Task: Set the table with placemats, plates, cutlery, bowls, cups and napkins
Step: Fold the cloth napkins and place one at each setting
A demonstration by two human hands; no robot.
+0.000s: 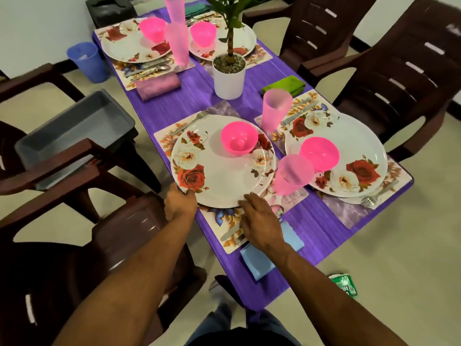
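Observation:
A purple table (pixel 189 106) carries several floral place settings. My left hand (pixel 180 203) grips the near edge of the nearest floral plate (pixel 224 178), which holds a pink bowl (pixel 239 141) and lies on a floral placemat (pixel 217 221). My right hand (pixel 259 221) hovers with straight fingers over the plate's near right rim, above a knife (pixel 230 233). A blue napkin (pixel 259 260) lies under my right wrist. A pink cup (pixel 291 174) stands right of the plate, and a fork (pixel 190 122) lies at its far left.
A white potted plant (pixel 229 79) stands mid-table. Brown chairs (pixel 399 71) surround the table. A grey tub (pixel 74 131) sits on the left chair, a blue bucket (pixel 87 61) on the floor. Green (pixel 284 85) and purple (pixel 158 85) napkins lie by other settings.

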